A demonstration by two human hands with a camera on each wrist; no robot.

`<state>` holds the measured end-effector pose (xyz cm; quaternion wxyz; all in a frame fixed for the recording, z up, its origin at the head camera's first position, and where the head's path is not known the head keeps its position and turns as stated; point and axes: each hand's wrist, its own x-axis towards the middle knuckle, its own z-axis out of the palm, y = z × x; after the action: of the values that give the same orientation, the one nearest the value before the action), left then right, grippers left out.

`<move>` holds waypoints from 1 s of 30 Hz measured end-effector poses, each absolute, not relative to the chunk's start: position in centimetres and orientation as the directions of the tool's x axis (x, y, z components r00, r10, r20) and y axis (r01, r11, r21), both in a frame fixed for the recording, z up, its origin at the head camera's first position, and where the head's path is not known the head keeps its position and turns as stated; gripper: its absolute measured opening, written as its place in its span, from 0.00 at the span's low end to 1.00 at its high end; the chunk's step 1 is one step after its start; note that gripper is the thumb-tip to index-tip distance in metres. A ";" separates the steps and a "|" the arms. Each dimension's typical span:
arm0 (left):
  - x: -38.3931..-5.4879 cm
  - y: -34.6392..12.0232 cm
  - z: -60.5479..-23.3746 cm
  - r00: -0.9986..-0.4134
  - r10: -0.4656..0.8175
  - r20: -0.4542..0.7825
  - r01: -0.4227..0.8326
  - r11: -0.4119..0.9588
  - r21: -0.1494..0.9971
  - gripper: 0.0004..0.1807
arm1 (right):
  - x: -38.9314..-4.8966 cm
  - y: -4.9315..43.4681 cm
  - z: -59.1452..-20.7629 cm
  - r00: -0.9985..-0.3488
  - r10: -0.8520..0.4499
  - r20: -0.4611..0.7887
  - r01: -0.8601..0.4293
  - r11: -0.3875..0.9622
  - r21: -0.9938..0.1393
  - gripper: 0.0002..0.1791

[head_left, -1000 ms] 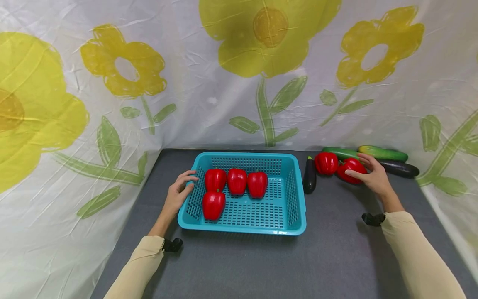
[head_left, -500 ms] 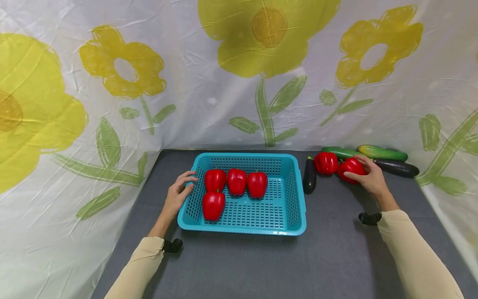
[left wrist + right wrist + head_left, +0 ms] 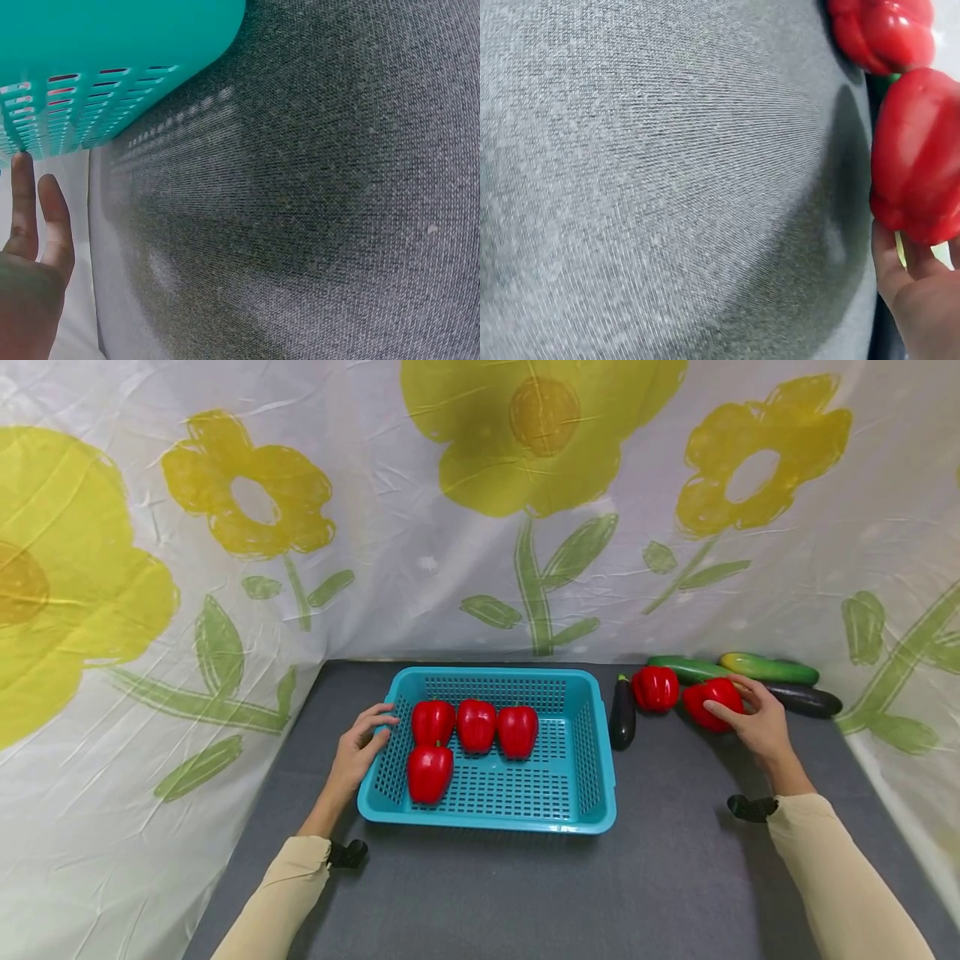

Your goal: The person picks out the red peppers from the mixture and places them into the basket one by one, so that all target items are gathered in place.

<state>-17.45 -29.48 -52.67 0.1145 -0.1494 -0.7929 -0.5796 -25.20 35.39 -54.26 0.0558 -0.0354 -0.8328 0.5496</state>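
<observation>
My right hand (image 3: 763,725) holds a red bell pepper (image 3: 708,702) between thumb and fingers at the back right of the table. In the right wrist view that pepper (image 3: 919,161) fills the right edge, with the fingertips at its lower end. A second red bell pepper (image 3: 656,688) lies just to its left. My left hand (image 3: 356,747) rests at the left rim of a blue perforated plastic basket (image 3: 487,825), its fingers extended. The left wrist view has two fingers (image 3: 23,202) reaching up to the basket's slotted wall. Several red bell peppers (image 3: 476,725) sit inside the basket.
A small dark eggplant (image 3: 622,713) stands between the basket and the peppers. Behind the held pepper lie a green cucumber (image 3: 686,667), a yellow-green one (image 3: 768,667) and a long dark eggplant (image 3: 806,699). A flowered cloth (image 3: 420,585) hangs along the table's back edge.
My right hand has shifted slightly left, then back to the right, and the bell pepper at its fingers has moved a little to the right. The left hand and basket look unchanged.
</observation>
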 end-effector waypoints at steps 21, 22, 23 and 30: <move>-17.2 -29.4 -52.6 -0.923 0.101 0.370 0.383 0.284 0.879 0.13 | -22.8 33.5 -50.2 -0.988 0.022 0.151 -0.148 0.099 -0.984 0.29; -17.2 -29.4 -52.6 -0.923 0.102 0.372 0.386 0.287 0.877 0.13 | -22.7 33.4 -50.1 -0.989 0.021 0.149 -0.147 0.086 -0.985 0.30; -17.2 -29.4 -52.6 -0.922 0.104 0.374 0.388 0.287 0.876 0.13 | -22.6 33.4 -50.0 -0.989 0.020 0.147 -0.145 0.067 -0.987 0.30; -17.5 -29.4 -52.7 -0.922 0.099 0.374 0.386 0.291 0.875 0.13 | -22.1 33.1 -49.8 -0.992 -0.006 0.127 -0.128 0.033 -0.991 0.28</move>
<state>-17.45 -29.39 -52.68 0.1249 -0.1526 -0.7938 -0.5754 -22.10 33.06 -49.77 0.0440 0.0464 -0.7174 0.6937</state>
